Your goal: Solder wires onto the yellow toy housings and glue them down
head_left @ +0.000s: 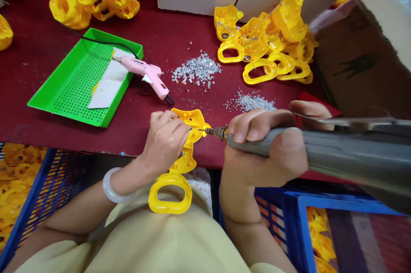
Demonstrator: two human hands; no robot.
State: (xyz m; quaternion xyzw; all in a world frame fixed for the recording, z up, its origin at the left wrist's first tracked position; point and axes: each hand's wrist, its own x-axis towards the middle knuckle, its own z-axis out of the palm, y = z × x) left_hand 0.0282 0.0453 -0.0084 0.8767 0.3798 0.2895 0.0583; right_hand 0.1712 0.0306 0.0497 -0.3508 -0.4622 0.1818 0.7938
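Presently, left hand (167, 140) curled closed on yellow moulded-plastic shell (184, 165) with oval handle (170, 208), at edge of maroon bench (138, 136); right hand (272, 166) wrapped round grey cylindrical power screwdriver (349, 153), thin bit (203, 130) over shell, contact unclear. Apparent step: screw-driving. Next move calls for straight bit, steady shell.

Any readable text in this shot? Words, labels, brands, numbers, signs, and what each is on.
No readable text anywhere.
Cardboard box: dark green printed mark, blurred; can't tell if it's lettering.
Pink glue gun: small dark spot on the handle, too small to make out.
Gray power screwdriver: no legible marking.
Yellow plastic part: no legible marking.
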